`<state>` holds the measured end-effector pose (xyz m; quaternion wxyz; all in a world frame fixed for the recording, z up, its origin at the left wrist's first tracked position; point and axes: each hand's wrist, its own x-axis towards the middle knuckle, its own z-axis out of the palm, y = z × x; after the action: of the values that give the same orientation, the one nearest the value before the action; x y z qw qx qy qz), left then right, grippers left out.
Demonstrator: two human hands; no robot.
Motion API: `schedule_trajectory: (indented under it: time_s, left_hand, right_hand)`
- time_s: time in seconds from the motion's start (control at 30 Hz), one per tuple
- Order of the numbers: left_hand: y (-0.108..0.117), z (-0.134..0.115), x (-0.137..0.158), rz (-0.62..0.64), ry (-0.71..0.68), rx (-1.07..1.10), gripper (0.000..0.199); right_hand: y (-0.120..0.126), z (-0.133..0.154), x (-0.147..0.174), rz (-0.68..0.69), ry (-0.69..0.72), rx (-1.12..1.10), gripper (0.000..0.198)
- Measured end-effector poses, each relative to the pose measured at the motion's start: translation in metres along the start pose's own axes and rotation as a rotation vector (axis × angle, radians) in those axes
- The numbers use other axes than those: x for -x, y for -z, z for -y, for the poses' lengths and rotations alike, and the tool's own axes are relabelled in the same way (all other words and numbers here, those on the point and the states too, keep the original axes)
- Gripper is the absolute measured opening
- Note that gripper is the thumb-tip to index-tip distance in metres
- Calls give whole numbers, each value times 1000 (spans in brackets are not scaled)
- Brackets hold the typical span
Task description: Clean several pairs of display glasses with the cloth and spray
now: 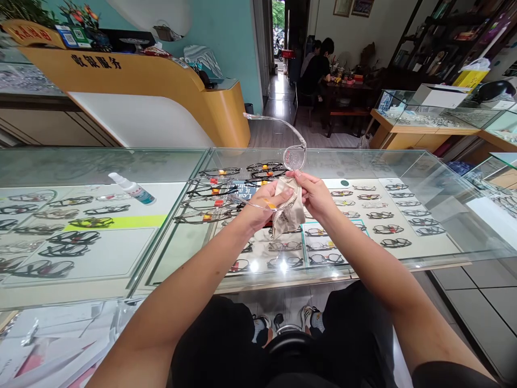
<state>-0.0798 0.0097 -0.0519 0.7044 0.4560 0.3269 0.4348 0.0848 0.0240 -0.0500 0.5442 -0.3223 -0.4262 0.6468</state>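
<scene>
Clear-framed eyeglasses [294, 157] are held up above a glass display counter, one temple reaching up and to the left. Droplets cover the visible lens. My left hand [264, 205] is closed around a beige cleaning cloth [290, 211] and the near part of the glasses, whose other lens is hidden by the cloth. Pinched at the frame and the cloth's upper edge are the fingers of my right hand [313, 191]. On the counter to the left of my hands lie several dark-framed glasses [212, 203] with small orange and red tags.
A white spray bottle [132, 188] lies tilted on the left counter [177, 161]. Rows of glasses [379, 214] show under the glass. Papers [68, 345] are at lower left. Beyond stand a wooden cashier desk [226, 113] and people [317, 70] seated at a table.
</scene>
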Motion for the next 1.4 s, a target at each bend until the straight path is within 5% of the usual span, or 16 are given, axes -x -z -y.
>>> schedule_trajectory:
  time_s: [0.3, 0.57, 0.87, 1.17, 1.4]
  left_hand:
    - [1, -5, 3, 82, -37, -92, 59]
    - [1, 8, -9, -126, -154, -100, 76]
    - [1, 5, -8, -95, -236, -9, 72]
    - [2, 4, -11, -153, -230, -73, 74]
    - [2, 3, -10, -68, -225, -122, 71]
  right_hand:
    - [-1, 5, 3, 2, 3, 39, 64]
    - [-6, -7, 5, 62, 100, 82, 54]
    - [5, -6, -2, 40, 201, 128, 32]
    - [-3, -4, 1, 55, 63, 102, 49]
    - [5, 3, -1, 30, 102, 109, 45]
